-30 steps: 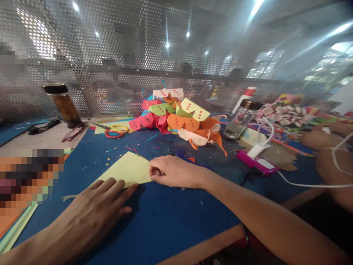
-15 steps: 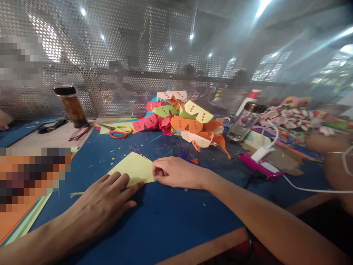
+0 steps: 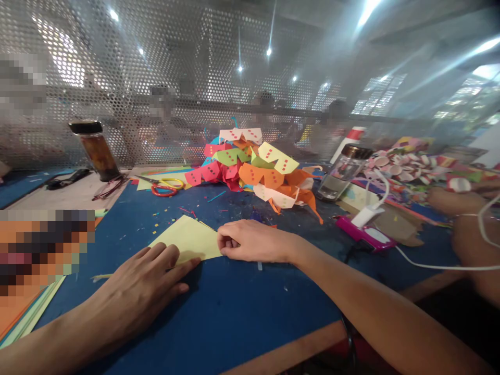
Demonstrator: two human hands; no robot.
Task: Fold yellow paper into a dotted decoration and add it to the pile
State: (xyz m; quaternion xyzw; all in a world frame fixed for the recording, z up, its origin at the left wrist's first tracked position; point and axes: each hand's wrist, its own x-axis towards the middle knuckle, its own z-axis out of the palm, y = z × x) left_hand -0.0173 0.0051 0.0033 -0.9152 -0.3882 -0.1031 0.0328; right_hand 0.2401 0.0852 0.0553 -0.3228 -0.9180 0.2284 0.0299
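A pale yellow sheet of paper point(image 3: 192, 235), folded to a pointed shape, lies flat on the blue tabletop. My left hand point(image 3: 146, 284) rests on its lower left part, index finger laid along the near edge and thumb apart from it. At the paper's right corner, my right hand point(image 3: 253, 241) is closed with thumb and fingers curled together on the edge. Both hands partly cover the paper. Just beyond it are small paper scraps. Further back sits a heap of folded paper figures point(image 3: 262, 176) in red, orange, green, yellow and white, several with rows of dots.
Scissors point(image 3: 167, 186) with red and yellow handles lie behind the paper. A dark-lidded bottle point(image 3: 96, 151) stands back left, a clear bottle point(image 3: 338, 174) back right. A magenta power strip point(image 3: 365, 234) with a white cable is at right, near another person's arm point(image 3: 474, 229). Coloured sheets point(image 3: 33, 317) lie left.
The view shifts slightly, so most things sit a little further left. Both hands stay at the yellow paper, with hardly any movement. A person's hand at right now has a pale round piece near it.
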